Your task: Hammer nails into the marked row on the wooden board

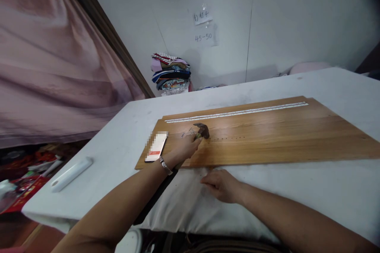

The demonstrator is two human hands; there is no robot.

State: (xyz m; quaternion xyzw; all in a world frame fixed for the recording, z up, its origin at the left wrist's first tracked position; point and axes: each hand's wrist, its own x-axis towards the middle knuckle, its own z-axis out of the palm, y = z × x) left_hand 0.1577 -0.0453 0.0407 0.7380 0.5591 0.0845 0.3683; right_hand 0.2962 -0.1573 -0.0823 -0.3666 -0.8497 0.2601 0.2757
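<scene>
My left hand (187, 147) is wrapped around a claw hammer (203, 130), whose dark head is over the wooden board (276, 130). A dark shaft runs back under my left forearm. Just beyond that hand, a small heap of loose nails (188, 132) lies on the board. To the right of the hammer head, a row of small dark dots marks the wood; whether they are nail heads or holes is too small to tell. My right hand (223, 185) rests closed on the white tablecloth, in front of the board's near edge. Its curled fingers hide anything inside.
A phone (158, 146) lies at the board's left end. Two long printed strips (237, 113) run along its far side. On the table's left is a white elongated object (72, 174). Folded cloths (171, 72) are stacked by the wall, and a pink curtain (59, 63) hangs left.
</scene>
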